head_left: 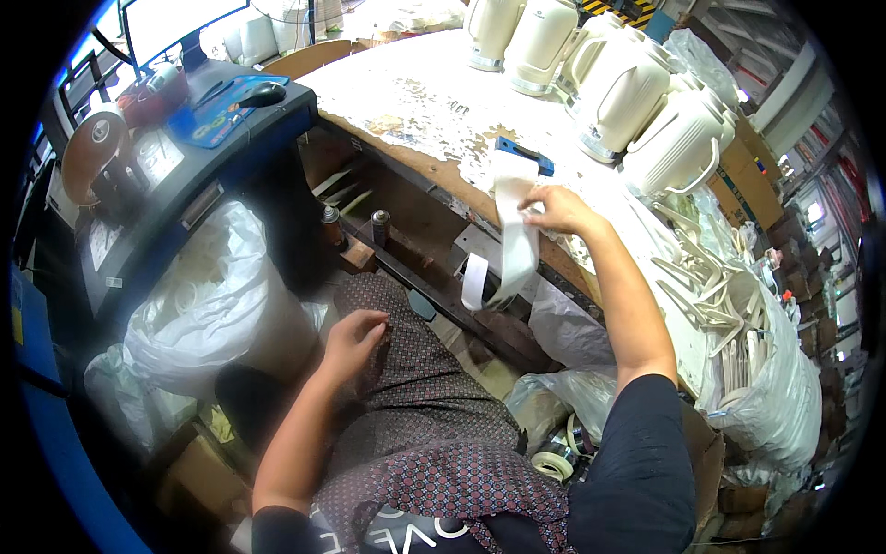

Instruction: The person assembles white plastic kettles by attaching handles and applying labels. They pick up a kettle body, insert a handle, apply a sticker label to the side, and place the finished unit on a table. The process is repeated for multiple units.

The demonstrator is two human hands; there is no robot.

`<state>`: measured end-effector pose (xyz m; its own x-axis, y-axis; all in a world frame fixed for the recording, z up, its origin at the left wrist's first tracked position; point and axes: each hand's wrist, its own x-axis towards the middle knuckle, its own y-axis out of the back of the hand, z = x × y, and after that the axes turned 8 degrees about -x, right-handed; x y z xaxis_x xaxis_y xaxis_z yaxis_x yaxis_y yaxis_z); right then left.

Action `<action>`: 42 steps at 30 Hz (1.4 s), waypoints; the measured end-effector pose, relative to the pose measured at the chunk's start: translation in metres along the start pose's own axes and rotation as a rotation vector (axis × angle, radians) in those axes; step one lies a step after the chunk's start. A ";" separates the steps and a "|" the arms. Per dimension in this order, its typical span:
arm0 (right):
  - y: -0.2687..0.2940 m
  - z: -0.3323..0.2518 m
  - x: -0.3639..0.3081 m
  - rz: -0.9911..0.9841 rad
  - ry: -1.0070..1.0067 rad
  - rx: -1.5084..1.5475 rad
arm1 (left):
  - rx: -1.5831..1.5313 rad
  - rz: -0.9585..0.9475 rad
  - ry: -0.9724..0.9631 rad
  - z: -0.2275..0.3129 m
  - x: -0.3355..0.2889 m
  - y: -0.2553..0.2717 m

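Observation:
My right hand (558,209) is raised at the edge of the worn workbench (434,106) and pinches a long white paper strip (515,242) that hangs down and curls at its lower end. A blue holder (523,153) lies on the bench just behind the strip. My left hand (353,340) rests on my knee, on patterned dark red cloth (420,406), fingers curled loosely with nothing in them. Several cream electric kettles (637,97) stand in a row on the bench beyond my right hand.
A big white plastic sack (217,309) stands left of my knee. A black side desk (226,120) with a mouse (263,93) is at upper left. Another sack with white plastic handles (738,314) is at right. Tape rolls (556,457) lie on the floor.

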<state>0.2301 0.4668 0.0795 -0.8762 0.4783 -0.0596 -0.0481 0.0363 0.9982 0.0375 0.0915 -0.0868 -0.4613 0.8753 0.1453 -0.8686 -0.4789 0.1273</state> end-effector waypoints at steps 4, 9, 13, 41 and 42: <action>-0.006 -0.008 -0.004 0.134 -0.099 0.154 | 0.045 0.017 0.040 0.006 -0.027 0.011; -0.020 -0.014 0.019 0.523 0.073 -0.118 | 0.166 0.055 -0.006 0.004 -0.040 0.009; -0.037 -0.014 0.034 0.598 -0.180 -0.021 | 0.296 0.109 -0.093 0.003 -0.036 -0.002; 0.055 -0.164 -0.045 0.280 0.070 1.669 | 0.299 0.344 -0.751 0.142 0.006 0.000; 0.049 -0.176 -0.049 0.249 0.057 1.669 | 0.399 0.303 -0.748 0.145 0.007 -0.002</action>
<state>0.1867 0.2907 0.1333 -0.8005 0.5863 0.1242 0.5747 0.8097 -0.1183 0.0623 0.0886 0.0566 -0.3014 0.5015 0.8110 -0.5371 -0.7921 0.2902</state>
